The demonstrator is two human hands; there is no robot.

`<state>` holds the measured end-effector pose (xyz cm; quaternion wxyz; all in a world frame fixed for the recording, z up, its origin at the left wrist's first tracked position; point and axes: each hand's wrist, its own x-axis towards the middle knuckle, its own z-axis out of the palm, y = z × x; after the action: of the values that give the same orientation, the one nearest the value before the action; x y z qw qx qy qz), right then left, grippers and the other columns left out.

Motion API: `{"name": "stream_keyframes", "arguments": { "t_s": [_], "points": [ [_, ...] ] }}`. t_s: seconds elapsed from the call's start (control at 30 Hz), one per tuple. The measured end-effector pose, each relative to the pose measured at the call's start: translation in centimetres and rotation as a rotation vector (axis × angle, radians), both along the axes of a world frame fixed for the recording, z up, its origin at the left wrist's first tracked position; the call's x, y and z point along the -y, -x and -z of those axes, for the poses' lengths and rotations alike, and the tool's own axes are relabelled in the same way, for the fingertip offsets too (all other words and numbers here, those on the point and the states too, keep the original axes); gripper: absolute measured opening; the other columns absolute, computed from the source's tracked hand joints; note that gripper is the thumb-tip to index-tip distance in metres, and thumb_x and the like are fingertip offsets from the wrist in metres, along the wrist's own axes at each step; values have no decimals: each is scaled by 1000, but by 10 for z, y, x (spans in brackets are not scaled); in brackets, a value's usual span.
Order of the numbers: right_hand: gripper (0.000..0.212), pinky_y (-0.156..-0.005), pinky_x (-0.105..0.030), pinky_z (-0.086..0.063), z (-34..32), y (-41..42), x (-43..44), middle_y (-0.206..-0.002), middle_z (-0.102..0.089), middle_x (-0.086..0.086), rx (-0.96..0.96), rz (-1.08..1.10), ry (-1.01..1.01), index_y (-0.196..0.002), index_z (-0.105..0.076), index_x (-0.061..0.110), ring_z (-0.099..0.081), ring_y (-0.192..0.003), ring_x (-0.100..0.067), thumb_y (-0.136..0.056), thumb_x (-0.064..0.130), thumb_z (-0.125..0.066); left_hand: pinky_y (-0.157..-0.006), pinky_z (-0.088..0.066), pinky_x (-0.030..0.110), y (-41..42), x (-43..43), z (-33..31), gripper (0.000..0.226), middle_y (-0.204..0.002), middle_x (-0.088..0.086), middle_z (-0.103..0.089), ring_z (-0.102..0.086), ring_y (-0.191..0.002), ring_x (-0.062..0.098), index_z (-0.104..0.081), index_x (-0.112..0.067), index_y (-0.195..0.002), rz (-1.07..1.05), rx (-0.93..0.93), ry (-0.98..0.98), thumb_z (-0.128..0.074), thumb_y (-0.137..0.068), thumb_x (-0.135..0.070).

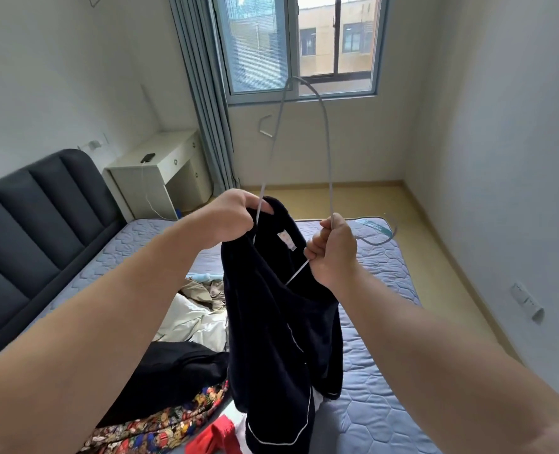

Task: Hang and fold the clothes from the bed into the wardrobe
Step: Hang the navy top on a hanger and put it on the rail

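Early stage: dark navy garment with white piping being threaded onto thin grey wire hanger, not yet seated. Left hand clenched on garment's collar edge and hanger wire. Right hand fisted round wire, one end poking into neck opening.

Garment held above middle of blue quilted bed, collar up, long axis vertical. Hanger loop points up and away.

Left to do: white, black, patterned, red clothes heaped toward bed's near edge. Wardrobe out of view.
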<state>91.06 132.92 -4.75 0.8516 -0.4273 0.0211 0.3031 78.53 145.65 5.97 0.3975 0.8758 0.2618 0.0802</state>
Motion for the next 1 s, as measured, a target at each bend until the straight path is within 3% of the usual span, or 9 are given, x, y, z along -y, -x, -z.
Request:
{"name": "stream_keyframes", "arguments": {
  "t_s": [0.1,0.17,0.3,0.4,0.5,0.63,0.8,0.93,1.0],
  "points": [
    [14,-46,-28,-17,1,5,-2,-50,-20,3,52,6,10,-61,-38,22,-17,-44,-16,-69,21,-49,-53,-56,22,0,-1,-12,72,-94,5,-77,-74,-68,12,-77,-32,-93,-2,123,34,-35,-72,24],
    [17,-44,-28,-22,4,5,-2,-48,-23,4,94,-12,55,-53,-43,24,-21,-41,-15,-67,23,-51,-51,-54,21,2,-4,-17,73,-92,5,-77,-74,-66,13,-77,-33,-89,-25,195,23,-36,-72,24],
    [35,-48,-30,-30,7,-3,-1,-44,-31,4,191,-38,157,-40,-50,22,-28,-38,-15,-75,22,-54,-69,-62,46,7,-13,-21,75,-100,8,-74,-73,-85,34,-77,-34,-92,-55,302,-23,-36,-71,25],
    [29,-47,-30,-32,-2,-8,-1,-44,-32,3,204,-25,157,-42,-49,22,-29,-38,-15,-71,22,-55,-59,-61,35,10,-19,-18,77,-102,2,-73,-74,-79,22,-76,-33,-100,-41,282,-148,-34,-70,24],
    [9,-46,-28,-31,-19,-14,-1,-49,-29,2,183,33,56,-62,-53,18,-27,-41,-16,-70,21,-56,-83,-61,43,10,-24,-15,79,-114,-1,-69,-69,-99,24,-76,-26,-116,32,219,-304,-34,-69,23],
    [10,-49,-27,-33,-40,-16,1,-51,-31,0,256,67,48,-63,-57,16,-29,-42,-16,-70,22,-55,-97,-52,27,7,-26,-13,78,-115,-9,-61,-58,-113,16,-72,-23,-125,50,159,-472,-37,-71,21],
    [23,-47,-25,-33,-43,-14,5,-47,-32,1,265,89,36,-42,-60,21,-29,-39,-16,-64,22,-55,-82,-46,10,8,-25,-7,75,-107,-22,-58,-58,-108,13,-74,-27,-122,22,161,-422,-41,-72,18],
    [17,-48,-28,-32,-18,-6,9,-42,-36,1,259,62,177,-46,-57,20,-33,-38,-16,-62,26,-57,-66,-57,24,10,-19,-10,75,-111,-17,-67,-68,-96,16,-77,-41,-108,34,247,-270,-42,-67,11],
    [14,-49,-30,-35,-1,0,8,-43,-37,1,201,43,200,-56,-56,18,-35,-39,-16,-68,24,-59,-72,-61,36,12,-17,-12,75,-109,-13,-69,-70,-91,18,-75,-53,-90,15,307,-171,-44,-67,11]
  ]
}}
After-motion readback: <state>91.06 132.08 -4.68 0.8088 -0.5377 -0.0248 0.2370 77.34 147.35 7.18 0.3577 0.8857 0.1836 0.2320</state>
